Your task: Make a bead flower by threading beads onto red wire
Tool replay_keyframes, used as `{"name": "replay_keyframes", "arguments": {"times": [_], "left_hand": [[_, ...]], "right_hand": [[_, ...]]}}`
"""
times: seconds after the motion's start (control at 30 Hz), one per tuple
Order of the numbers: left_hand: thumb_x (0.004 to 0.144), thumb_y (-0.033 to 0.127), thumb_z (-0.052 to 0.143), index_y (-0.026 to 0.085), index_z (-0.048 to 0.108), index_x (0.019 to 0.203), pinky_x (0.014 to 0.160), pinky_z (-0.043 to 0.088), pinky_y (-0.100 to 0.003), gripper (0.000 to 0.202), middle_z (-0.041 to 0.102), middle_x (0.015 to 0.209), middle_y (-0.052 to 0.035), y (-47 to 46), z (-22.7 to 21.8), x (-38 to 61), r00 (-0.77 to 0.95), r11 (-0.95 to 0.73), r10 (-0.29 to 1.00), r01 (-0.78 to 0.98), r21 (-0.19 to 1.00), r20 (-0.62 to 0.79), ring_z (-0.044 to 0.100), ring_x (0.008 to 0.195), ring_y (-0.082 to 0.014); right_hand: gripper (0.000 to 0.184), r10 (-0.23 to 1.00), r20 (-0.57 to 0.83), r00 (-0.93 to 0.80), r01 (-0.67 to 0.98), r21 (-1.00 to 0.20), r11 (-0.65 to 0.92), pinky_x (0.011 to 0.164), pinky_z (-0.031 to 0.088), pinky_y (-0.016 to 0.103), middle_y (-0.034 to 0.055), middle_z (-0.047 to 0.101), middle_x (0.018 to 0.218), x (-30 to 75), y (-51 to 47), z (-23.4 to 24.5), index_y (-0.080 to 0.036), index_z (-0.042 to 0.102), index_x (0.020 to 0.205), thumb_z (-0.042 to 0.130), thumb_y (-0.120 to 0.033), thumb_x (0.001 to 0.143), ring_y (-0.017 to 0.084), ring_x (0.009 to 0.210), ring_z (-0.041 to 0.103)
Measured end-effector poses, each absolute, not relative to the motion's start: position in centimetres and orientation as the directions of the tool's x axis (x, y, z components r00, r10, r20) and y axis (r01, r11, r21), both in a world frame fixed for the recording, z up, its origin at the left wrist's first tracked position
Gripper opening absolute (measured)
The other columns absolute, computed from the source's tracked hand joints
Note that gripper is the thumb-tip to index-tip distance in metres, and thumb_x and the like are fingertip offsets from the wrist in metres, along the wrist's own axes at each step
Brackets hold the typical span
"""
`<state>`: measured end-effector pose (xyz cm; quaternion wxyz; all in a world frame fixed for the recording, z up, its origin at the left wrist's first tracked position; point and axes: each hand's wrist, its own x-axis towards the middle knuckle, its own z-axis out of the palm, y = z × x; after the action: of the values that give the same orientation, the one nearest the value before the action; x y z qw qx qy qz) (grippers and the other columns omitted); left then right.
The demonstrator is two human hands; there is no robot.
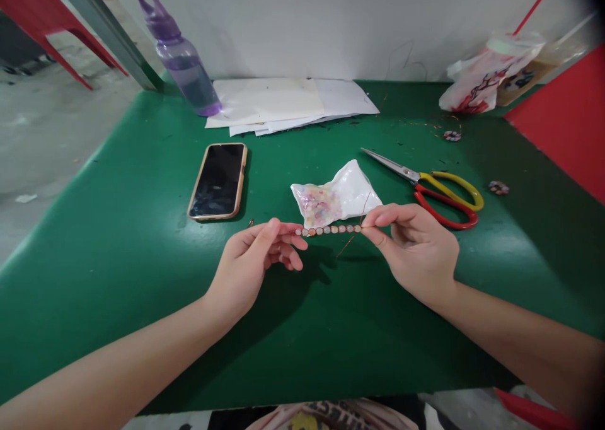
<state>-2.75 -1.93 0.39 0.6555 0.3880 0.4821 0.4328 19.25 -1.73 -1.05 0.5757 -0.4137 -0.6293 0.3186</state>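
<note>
A short row of pale, pinkish beads (328, 230) on thin copper-coloured wire stretches level between my hands, above the green table. My left hand (258, 253) pinches its left end between thumb and forefinger, the other fingers loosely curled. At the right end, my right hand (409, 244) grips the strand between thumb and fingertips. Loose wire ends (347, 246) stick out near the right fingertips, one up and one down. Just behind the strand lies a small clear-and-white packet (357, 187) with pinkish beads inside.
Scissors (423, 187) with yellow and red handles lie right of the packet. A phone (218, 181) is at left. Behind stand a purple bottle (186, 70), papers (283, 102) and a bagged drink (491, 74). Two small beaded pieces (498, 187) sit at right on the green table (118, 228).
</note>
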Motion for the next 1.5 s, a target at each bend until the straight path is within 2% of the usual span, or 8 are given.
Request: {"name": "replay_keyframes", "arguments": {"times": [0.2,0.37,0.5,0.8,1.13,1.5], "left_hand": [[0.087,0.034,0.053,0.014,0.067,0.086,0.054,0.048,-0.023,0.024,0.069,0.076,-0.0046,-2.08,0.39,-2.87,0.154,0.297,0.951,-0.201,0.933,-0.269,0.061,0.054,-0.0108],[0.079,0.023,0.064,0.016,0.068,0.085,0.055,0.051,-0.023,0.010,0.070,0.075,-0.0022,-2.17,0.18,-2.86,0.132,0.258,0.963,-0.216,0.942,-0.234,0.062,0.054,-0.0100],[0.077,0.019,0.067,0.018,0.070,0.085,0.056,0.053,-0.021,0.009,0.071,0.074,-0.0002,-2.15,-0.14,-2.87,0.131,0.235,0.969,-0.236,0.943,-0.209,0.063,0.054,-0.0089],[0.076,0.021,0.067,0.018,0.070,0.085,0.057,0.054,-0.023,0.010,0.071,0.077,-0.0013,-2.11,-0.27,-2.80,0.083,0.207,0.977,-0.188,0.960,-0.194,0.063,0.055,-0.0091],[0.077,0.023,0.066,0.016,0.063,0.081,0.055,0.051,-0.022,0.009,0.071,0.075,-0.0015,-2.06,-0.20,-2.85,0.082,0.224,0.974,-0.177,0.958,-0.213,0.061,0.053,-0.0089],[0.078,0.021,0.066,0.016,0.062,0.081,0.055,0.051,-0.019,0.007,0.070,0.077,-0.0005,-1.98,-0.13,-2.92,0.107,0.226,0.972,-0.186,0.956,-0.209,0.061,0.055,-0.0076]], "right_hand": [[0.016,0.893,0.450,0.032,0.157,-0.884,0.440,0.076,0.055,0.039,0.0036,0.062,0.081,19.30,-1.50,-1.35,-0.024,0.059,0.084,0.066,-0.013,0.076,0.019,0.079,0.062],[0.013,0.892,0.451,0.026,0.188,-0.879,0.438,0.076,0.055,0.039,0.0041,0.062,0.081,19.37,-1.40,-1.42,-0.025,0.058,0.083,0.066,-0.016,0.077,0.019,0.079,0.062],[0.012,0.906,0.423,0.013,0.227,-0.884,0.410,0.078,0.055,0.038,0.0032,0.062,0.080,19.38,-1.44,-1.42,-0.024,0.057,0.083,0.065,-0.017,0.078,0.018,0.080,0.063],[0.011,0.948,0.318,-0.005,0.196,-0.929,0.313,0.077,0.056,0.034,0.0038,0.064,0.082,19.38,-1.39,-1.19,-0.022,0.057,0.082,0.067,-0.020,0.077,0.017,0.080,0.064],[0.013,0.976,0.217,-0.022,0.111,-0.970,0.218,0.077,0.058,0.029,0.0036,0.065,0.080,19.16,-1.38,-0.97,-0.021,0.058,0.079,0.068,-0.015,0.074,0.015,0.078,0.065],[0.013,0.982,0.189,-0.024,0.115,-0.975,0.191,0.076,0.058,0.032,0.0031,0.065,0.079,19.20,-1.27,-1.04,-0.021,0.058,0.078,0.069,-0.018,0.074,0.016,0.077,0.065]]}}
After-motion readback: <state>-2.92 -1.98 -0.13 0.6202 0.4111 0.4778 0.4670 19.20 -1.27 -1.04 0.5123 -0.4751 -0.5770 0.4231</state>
